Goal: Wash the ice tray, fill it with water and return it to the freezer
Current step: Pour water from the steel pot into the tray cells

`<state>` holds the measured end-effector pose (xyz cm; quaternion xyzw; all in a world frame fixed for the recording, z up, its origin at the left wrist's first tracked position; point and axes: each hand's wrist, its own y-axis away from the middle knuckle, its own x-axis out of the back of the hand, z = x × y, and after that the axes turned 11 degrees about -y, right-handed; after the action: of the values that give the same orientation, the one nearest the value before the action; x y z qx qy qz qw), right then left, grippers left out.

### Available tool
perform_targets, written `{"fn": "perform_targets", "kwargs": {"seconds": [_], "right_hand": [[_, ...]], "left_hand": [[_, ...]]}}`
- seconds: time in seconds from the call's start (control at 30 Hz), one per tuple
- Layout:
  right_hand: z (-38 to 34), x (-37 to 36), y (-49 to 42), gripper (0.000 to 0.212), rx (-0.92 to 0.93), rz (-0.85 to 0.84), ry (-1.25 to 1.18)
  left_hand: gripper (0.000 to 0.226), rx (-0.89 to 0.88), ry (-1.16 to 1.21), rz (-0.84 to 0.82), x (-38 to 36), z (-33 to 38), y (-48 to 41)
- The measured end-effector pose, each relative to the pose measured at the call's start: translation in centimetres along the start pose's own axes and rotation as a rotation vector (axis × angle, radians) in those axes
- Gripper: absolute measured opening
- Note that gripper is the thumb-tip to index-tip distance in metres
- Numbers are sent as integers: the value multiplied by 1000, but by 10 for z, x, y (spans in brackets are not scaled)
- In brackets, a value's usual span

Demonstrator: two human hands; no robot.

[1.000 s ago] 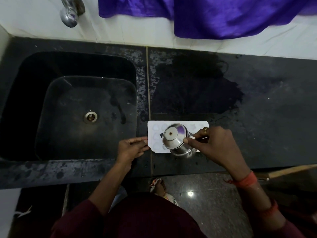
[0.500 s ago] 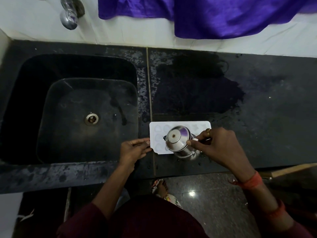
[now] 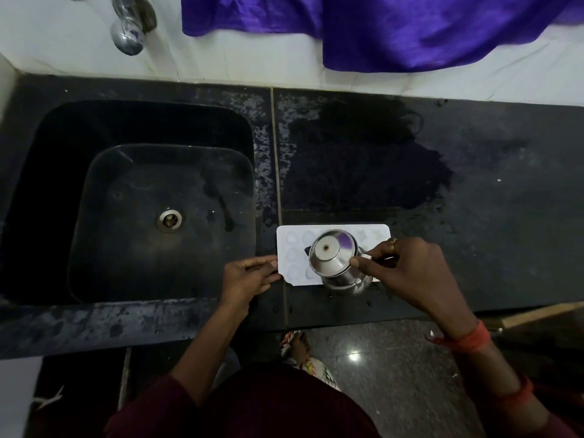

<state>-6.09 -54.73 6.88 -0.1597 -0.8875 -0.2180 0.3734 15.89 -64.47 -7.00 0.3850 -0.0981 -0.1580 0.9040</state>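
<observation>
A white ice tray [image 3: 292, 248] with shaped pockets lies flat on the black counter [image 3: 493, 235], just right of the sink. My left hand [image 3: 249, 278] holds its left edge between thumb and fingers. My right hand [image 3: 407, 273] grips a shiny steel cup [image 3: 335, 260] and keeps it tipped over the middle of the tray, its round base turned up toward the camera. The cup and my right hand hide the tray's right part. No stream of water can be made out.
A deep black sink [image 3: 142, 197] with a metal drain [image 3: 170, 220] lies to the left, under a chrome tap [image 3: 128, 30]. A purple cloth [image 3: 395, 30] hangs on the white wall. A dark wet patch [image 3: 363, 165] spreads behind the tray. The counter's front edge is close to me.
The cup has shifted slightly to the right over the tray. My left hand stays on the tray's left edge.
</observation>
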Motion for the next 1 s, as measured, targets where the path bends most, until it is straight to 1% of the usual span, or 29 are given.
{"fn": "perform_targets", "kwargs": {"seconds": [0.17,0.87,1.0], "right_hand": [[-7,6,-2,28,-4,27,-54],[-10,-2,-28,35,32,25,44],[-11,-1,-29,35,28,14,50]], "left_hand": [[6,5,-3,-5,0,1,0],[6,17,-1,-20,1,2,-2],[9,23,-6,-21,2,1,-3]]}}
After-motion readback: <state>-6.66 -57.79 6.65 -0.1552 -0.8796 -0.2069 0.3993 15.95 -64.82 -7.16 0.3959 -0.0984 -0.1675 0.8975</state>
